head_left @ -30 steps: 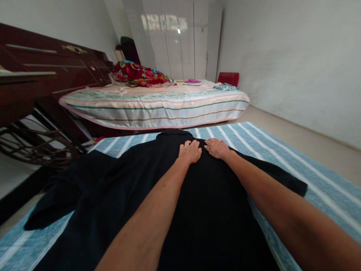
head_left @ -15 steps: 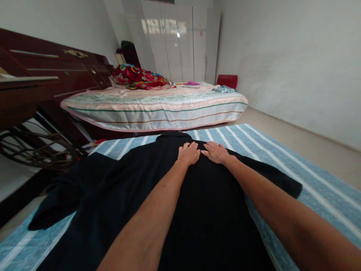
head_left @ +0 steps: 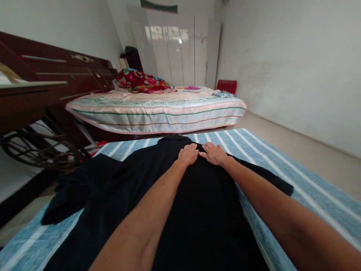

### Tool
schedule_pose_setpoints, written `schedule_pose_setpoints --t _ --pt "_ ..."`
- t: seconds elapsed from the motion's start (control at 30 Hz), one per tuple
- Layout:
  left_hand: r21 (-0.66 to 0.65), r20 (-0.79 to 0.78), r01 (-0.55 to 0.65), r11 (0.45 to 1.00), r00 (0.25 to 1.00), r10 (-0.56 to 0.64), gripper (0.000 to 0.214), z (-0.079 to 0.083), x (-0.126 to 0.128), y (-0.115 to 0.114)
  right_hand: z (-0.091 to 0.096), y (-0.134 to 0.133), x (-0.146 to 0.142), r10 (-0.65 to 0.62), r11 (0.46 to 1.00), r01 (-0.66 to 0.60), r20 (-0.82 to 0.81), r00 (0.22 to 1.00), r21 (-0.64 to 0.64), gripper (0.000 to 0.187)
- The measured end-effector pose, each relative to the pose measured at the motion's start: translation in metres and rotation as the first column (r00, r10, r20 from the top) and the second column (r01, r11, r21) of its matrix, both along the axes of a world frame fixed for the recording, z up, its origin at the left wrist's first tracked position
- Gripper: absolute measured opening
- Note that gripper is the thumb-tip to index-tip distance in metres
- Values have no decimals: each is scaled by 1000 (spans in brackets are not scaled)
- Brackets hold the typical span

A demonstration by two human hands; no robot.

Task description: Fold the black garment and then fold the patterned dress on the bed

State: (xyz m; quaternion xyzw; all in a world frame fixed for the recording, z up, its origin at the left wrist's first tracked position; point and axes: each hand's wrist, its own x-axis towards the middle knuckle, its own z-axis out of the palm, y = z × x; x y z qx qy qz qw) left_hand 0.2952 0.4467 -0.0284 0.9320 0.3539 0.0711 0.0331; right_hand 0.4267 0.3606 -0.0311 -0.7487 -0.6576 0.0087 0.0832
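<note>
A black collared shirt [head_left: 197,210] lies spread over a blue-and-white striped bed cover [head_left: 282,162]. Its collar points away from me, one sleeve stretches to the left and the other to the right. My left hand [head_left: 188,155] rests flat on the cloth just below the collar, fingers extended. Close beside it, my right hand [head_left: 214,153] also lies flat near the right shoulder, its fingers slightly apart and its thumb toward the left hand. Neither hand has cloth gathered in it. My forearms hide parts of the shirt's middle and right side.
Beyond the cover stands a bed [head_left: 158,116] with a pale striped sheet and a red floral blanket [head_left: 143,81]. On the left are a dark wooden table [head_left: 31,90] and a black metal wheel frame [head_left: 42,150]. A white wardrobe [head_left: 180,56] stands at the back.
The view has tilted slightly upward. Both hands stay on almost the same spot of the shirt. The tip of the right sleeve sits a little farther left in view.
</note>
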Motion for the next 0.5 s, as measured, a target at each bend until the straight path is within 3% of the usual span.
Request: schedule_pose_setpoints --t 0.2,0.5 --pt "24 -21 6 1000 1000 -5 39 7 -13 -19 17 -22 -17 80 997 -80 6 997 -11 58" --pt "-55 -105 -159 986 983 153 62 -12 -32 -20 -13 -30 -11 -19 988 8 -69 997 -155 71"
